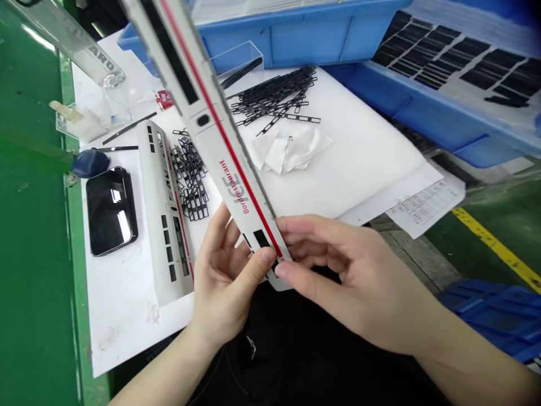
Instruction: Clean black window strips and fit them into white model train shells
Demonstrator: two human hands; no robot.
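Note:
My left hand (224,276) and my right hand (342,276) both grip the near end of a long white model ICE train carriage shell (213,141), which has a red stripe and black window openings. Its far end tilts up and away across the view. A second white carriage shell (163,208) lies on the white work sheet (359,158), left of my left hand. Beside it is a pile of black window frames (189,175). A larger tangle of black frames (274,96) and a crumpled white cloth (287,152) lie further back.
A glossy black phone-like slab (110,211) and a blue-handled tool (88,163) lie at the left. Behind are a clear acrylic stand (93,113) and a blue crate (296,34). A printed paper form (426,206) overhangs the sheet. Another blue crate (494,316) sits low right.

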